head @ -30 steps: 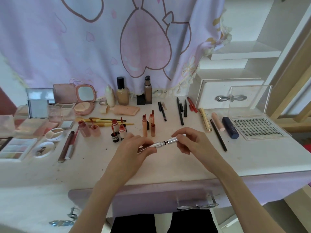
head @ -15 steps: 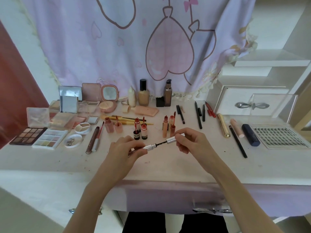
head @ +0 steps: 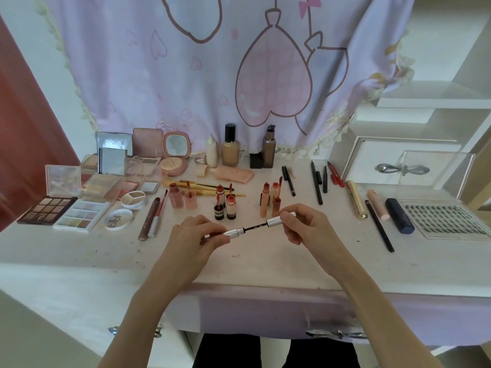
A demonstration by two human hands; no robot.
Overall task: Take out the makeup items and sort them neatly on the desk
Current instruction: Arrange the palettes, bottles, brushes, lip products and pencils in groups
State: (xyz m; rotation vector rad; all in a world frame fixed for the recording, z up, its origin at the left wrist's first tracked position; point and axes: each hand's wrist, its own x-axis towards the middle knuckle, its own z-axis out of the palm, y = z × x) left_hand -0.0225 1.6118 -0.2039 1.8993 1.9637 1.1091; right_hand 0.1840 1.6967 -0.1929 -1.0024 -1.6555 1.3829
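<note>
A slim silver mascara tube (head: 233,233) is being gripped by the left hand (head: 195,239), while its silver cap (head: 281,219), with the thin dark wand partly drawn out, is being pinched by the right hand (head: 305,225). Bare, stained white desk (head: 265,264) is lying below the grip; upright glossy lipstick tubes (head: 225,205) are standing just behind it.

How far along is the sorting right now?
Mostly done: palettes, lip tints and pencils lie grouped on the white desk. In hand: left hand holds a silver tube, right hand its wand cap. Left: close it, place it.
</note>
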